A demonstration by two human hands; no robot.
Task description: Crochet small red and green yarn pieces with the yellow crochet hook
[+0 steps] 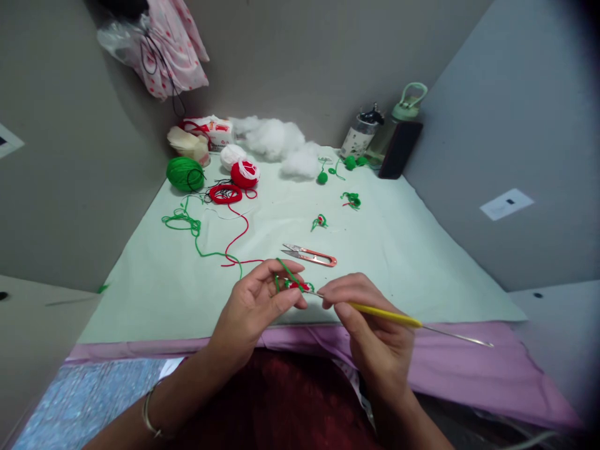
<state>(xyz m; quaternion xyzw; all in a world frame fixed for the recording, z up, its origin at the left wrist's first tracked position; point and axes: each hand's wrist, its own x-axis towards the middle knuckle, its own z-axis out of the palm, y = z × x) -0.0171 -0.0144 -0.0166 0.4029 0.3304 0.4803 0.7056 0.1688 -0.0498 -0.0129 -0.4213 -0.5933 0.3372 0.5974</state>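
Observation:
My left hand (pixel 255 306) pinches a small red, white and green crochet piece (pixel 300 286), with green yarn looped over its raised index finger. In my right hand (pixel 372 325) is a crochet hook (pixel 387 314) with a yellow handle and metal ends, held like a pen. Its left tip meets the crochet piece; my fingers partly hide the stitches there. Orange-handled thread snips (pixel 312 255) lie just beyond both hands. Green yarn and red yarn (pixel 246 225) trail across the table to my left hand.
Left on the table are a green yarn ball (pixel 185 174), a red-and-white ball (pixel 245 173) and a tangle of green yarn (pixel 182 222). White stuffing (pixel 274 139) sits at the back. Small crocheted pieces (pixel 351 200), a bottle (pixel 407 109) and a phone (pixel 400 150) are to the right.

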